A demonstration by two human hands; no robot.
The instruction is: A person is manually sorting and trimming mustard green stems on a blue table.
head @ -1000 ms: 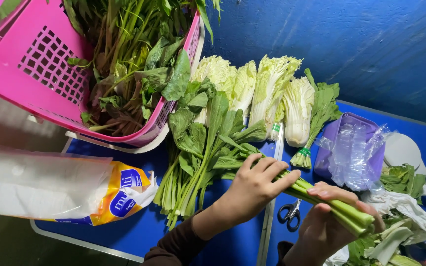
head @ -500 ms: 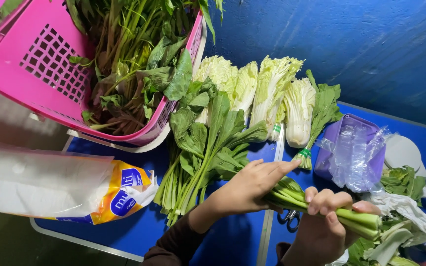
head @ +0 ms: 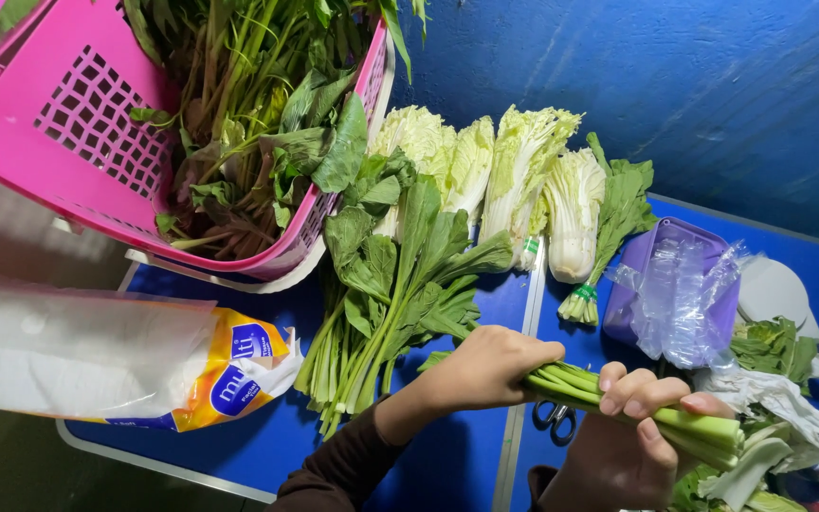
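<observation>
Both hands grip one bundle of leafy greens (head: 575,384) lying across the blue table (head: 267,450). My left hand (head: 481,370) closes around its middle, where stems meet leaves. My right hand (head: 632,431) wraps the pale stem ends from below, at the lower right. The bundle's leaves spread left over another loose bunch of greens (head: 381,303) on the table. Small scissors (head: 554,419) lie just under the held stems.
A pink basket (head: 78,152) full of leafy greens sits at upper left. Napa cabbages (head: 514,180) line the back by the blue wall. A purple tub (head: 680,284) with clear plastic, vegetable trimmings (head: 760,455) and a white-and-yellow plastic bag (head: 125,356) surround the hands.
The bundle has tipped flatter and slid right. My right hand now wraps its stem ends more fully, and my left hand has closed tighter around the middle.
</observation>
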